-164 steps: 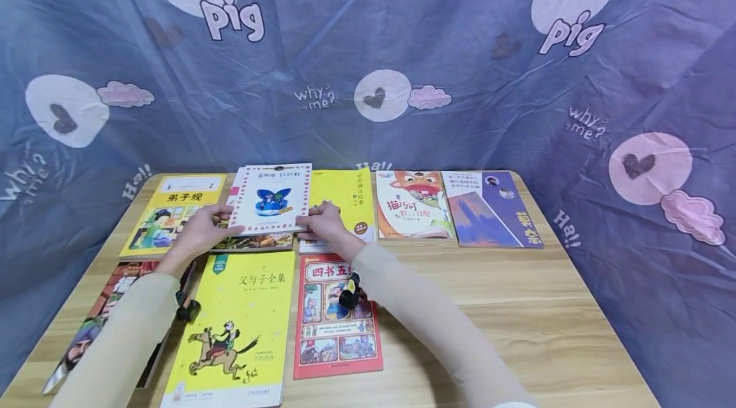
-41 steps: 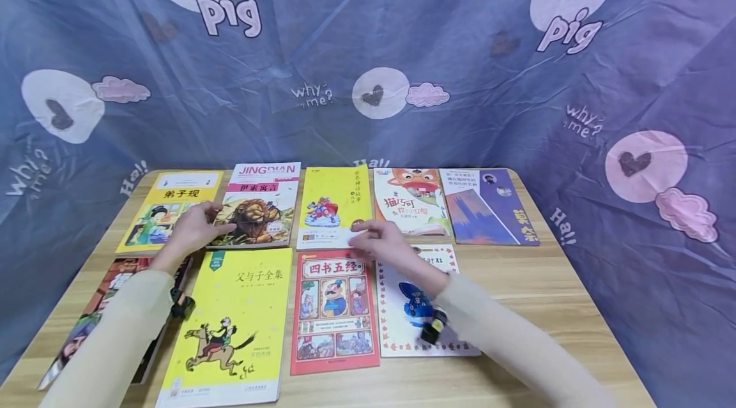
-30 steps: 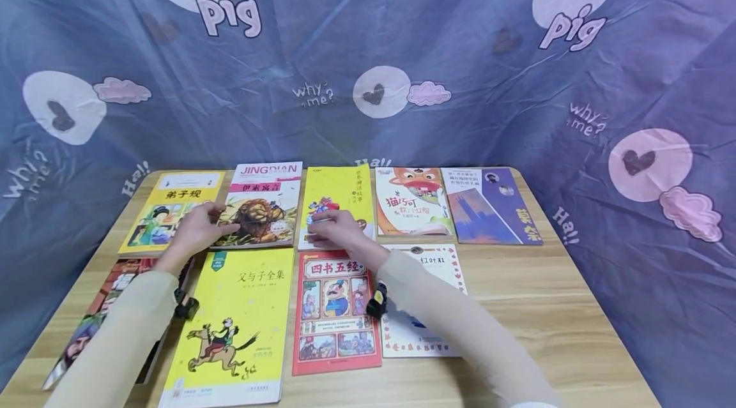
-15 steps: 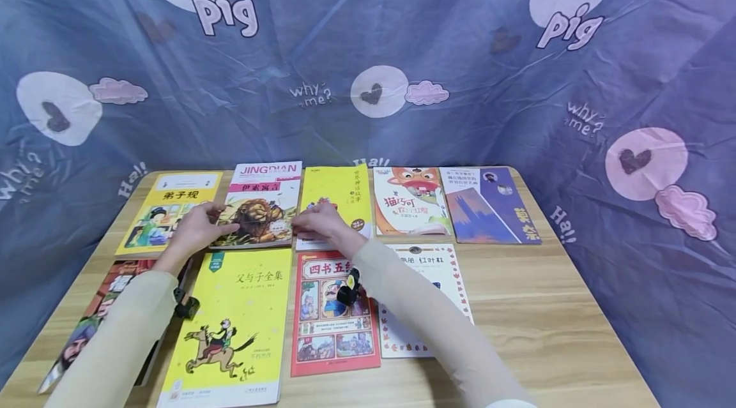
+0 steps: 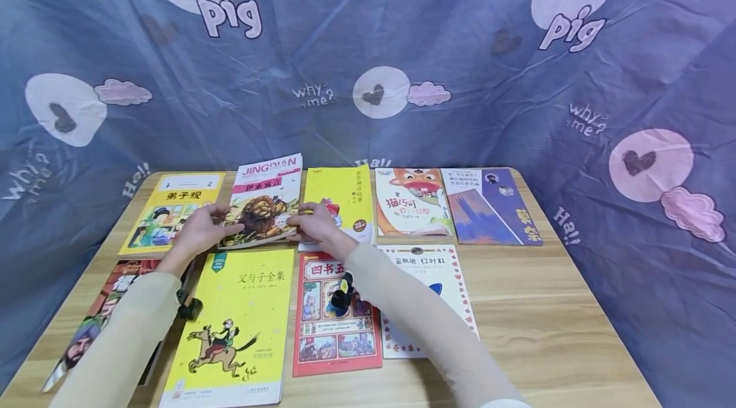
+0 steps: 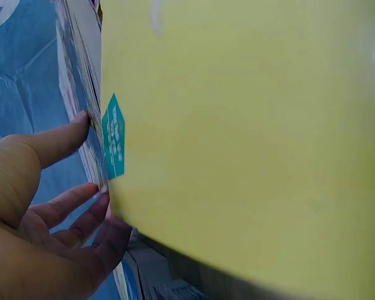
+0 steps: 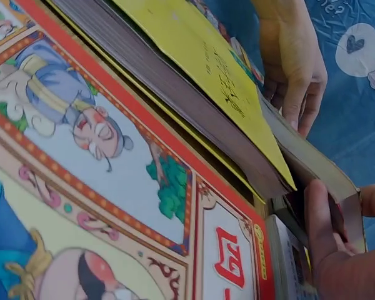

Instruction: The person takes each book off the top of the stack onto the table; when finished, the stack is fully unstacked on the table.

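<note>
A storybook with a lion cover and pink title band (image 5: 261, 213) is at the back left, tilted with its far edge raised. My left hand (image 5: 202, 229) pinches its left edge, and my right hand (image 5: 316, 227) grips its lower right edge. In the left wrist view, the thumb and fingers of the left hand (image 6: 47, 181) are at the page edges of the book (image 6: 75, 69). The right wrist view shows my right hand (image 7: 356, 269) on the raised book (image 7: 322, 165). Right of it lies a yellow book (image 5: 345, 188), partly covered by my right hand.
Another yellow book (image 5: 184, 197) lies at the back left, with a fox-cover book (image 5: 411, 204) and a purple book (image 5: 489, 207) at the right. In front are a dark-covered book (image 5: 103, 312), a yellow horse-rider book (image 5: 236, 318), a red book (image 5: 336, 350) and a white book (image 5: 422, 261).
Earlier both hands held the white book over the lion book; it now lies right of the red book. My right hand moved left to the lion book, which has since risen and tilted.
</note>
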Demonstrator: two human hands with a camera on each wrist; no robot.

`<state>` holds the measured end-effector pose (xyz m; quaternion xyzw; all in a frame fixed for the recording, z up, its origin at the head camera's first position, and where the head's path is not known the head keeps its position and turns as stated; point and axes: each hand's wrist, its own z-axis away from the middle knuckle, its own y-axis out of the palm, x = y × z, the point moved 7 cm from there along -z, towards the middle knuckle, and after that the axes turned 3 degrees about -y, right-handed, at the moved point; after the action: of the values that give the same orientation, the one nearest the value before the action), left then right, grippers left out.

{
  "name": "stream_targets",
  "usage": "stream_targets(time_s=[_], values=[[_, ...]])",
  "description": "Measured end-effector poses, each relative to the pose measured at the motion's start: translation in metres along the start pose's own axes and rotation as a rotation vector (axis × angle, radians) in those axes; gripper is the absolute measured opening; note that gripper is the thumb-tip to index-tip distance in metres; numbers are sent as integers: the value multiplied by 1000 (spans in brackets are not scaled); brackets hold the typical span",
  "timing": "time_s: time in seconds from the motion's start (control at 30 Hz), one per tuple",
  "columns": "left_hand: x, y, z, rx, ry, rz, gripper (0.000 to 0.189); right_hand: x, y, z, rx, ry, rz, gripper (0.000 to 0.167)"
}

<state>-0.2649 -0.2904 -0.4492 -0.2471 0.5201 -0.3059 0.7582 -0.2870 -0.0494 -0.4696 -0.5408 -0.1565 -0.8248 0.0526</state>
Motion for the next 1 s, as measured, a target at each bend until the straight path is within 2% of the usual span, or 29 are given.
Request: stream_targets(time_s=[0.07,0.23,0.37,0.47,0.7,1.0], values=[[0,1,-1,13,4,19,81,3,-3,0,16,-22,-37,55],[-1,5,-2,63,14,44,86,13,-20,9,54,-71,-24,59],[-3,5,-2,70,37,-19,94,20,-42,18,66,-87,-18,61],[-4,5,-3,53,62,-71,92,26,-63,28,52,-106,-7,62],[-11,8,-4,-3,169,-134,74,41,-122,64,36,-132,69,65],[-10,7,-2,-34,160,-175,71,45,-190,119,57,-184,87,66]])
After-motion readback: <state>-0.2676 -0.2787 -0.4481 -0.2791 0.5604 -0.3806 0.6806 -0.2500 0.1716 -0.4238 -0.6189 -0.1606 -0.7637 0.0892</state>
